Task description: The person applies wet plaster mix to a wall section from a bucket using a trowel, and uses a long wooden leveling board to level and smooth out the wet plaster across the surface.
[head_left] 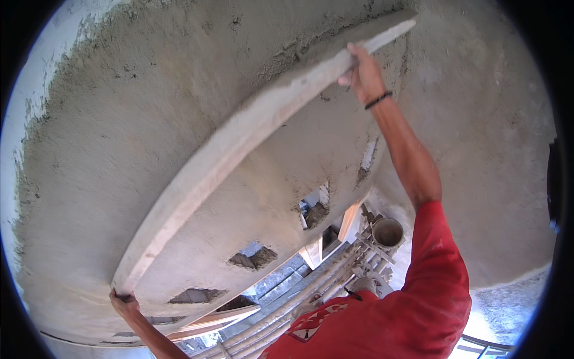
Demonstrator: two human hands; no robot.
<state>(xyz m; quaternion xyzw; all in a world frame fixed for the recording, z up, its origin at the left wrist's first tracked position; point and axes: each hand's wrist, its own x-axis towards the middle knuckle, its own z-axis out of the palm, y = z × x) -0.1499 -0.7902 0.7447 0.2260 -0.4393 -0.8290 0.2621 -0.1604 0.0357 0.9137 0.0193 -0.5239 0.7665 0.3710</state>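
Observation:
A long, pale wooden straightedge [222, 157] lies slantwise along the wet grey plaster wall [173, 107]. From lower left it runs to upper right and looks bowed in this view. My right hand [363, 75] is closed around it near its upper end, wearing a dark bracelet at the wrist. At the lower end my left hand [124, 303] grips it, the fingers partly hidden by the wood. Above its upper half, a ridge of rough mortar [287, 58] shows on the wall.
Several rough holes break the plaster below the straightedge, among them an opening [254, 257] and a taller gap [314, 206]. A mortar-stained bucket [375, 232] stands low on the right, beside scaffold poles [311, 294] near my feet. Another plastered wall [478, 149] rises at right.

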